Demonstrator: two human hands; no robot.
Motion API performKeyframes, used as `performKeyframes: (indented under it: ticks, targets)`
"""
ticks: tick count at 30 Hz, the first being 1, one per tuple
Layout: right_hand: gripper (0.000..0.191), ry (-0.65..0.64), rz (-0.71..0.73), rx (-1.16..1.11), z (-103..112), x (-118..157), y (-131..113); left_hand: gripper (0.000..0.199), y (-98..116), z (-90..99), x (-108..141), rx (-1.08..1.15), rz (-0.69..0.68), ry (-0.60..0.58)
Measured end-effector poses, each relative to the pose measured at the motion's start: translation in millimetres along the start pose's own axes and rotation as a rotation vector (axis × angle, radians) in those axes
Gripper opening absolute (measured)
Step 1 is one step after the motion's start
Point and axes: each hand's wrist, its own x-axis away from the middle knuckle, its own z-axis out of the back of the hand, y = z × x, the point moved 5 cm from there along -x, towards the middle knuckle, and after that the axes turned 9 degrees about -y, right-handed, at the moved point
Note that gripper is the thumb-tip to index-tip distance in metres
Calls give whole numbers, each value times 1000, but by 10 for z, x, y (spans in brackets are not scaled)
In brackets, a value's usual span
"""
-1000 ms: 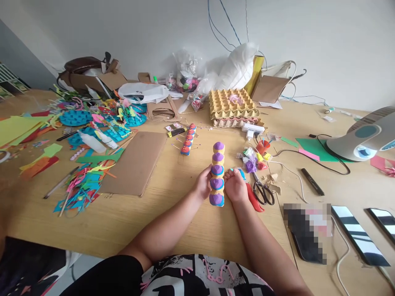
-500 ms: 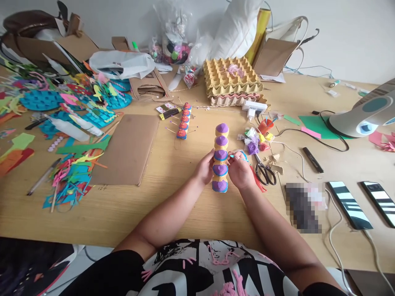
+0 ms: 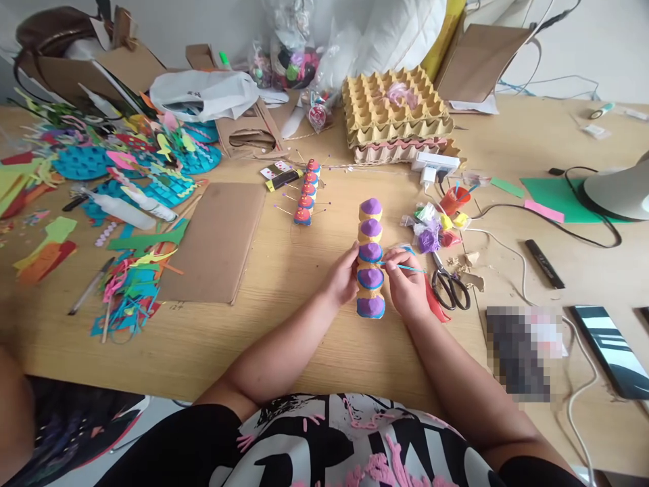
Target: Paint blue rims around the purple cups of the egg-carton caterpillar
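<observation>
Clamping purple-capped strip (image 3: 370,277) in left hand (image 3: 341,279), pinching blue stick (image 3: 412,268) in right hand (image 3: 407,289). Can see two sticks (image 3: 464,195) in orange cup (image 3: 451,205).

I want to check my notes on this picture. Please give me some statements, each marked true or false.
1. The left hand holds the purple strip. True.
2. The right hand holds the scissors. False: it holds a blue stick; the scissors lie on the table.
3. The red strip lies on the table. True.
4. The cardboard lies right of the purple strip. False: it lies left.
</observation>
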Motion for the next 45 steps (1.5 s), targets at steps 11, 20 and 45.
performKeyframes:
  ticks: [11,20,45]
  targets:
    - [25,-2,45,165,-34,56,-72,36,79,-41,17,-160,-178,-122]
    - [22,-11,23,124,-25,52,-44,38,95,-48,40,-201,-186,-65]
    - [27,-28,129,350,-68,48,-205,40,115,-80,72,-178,-191,-12]
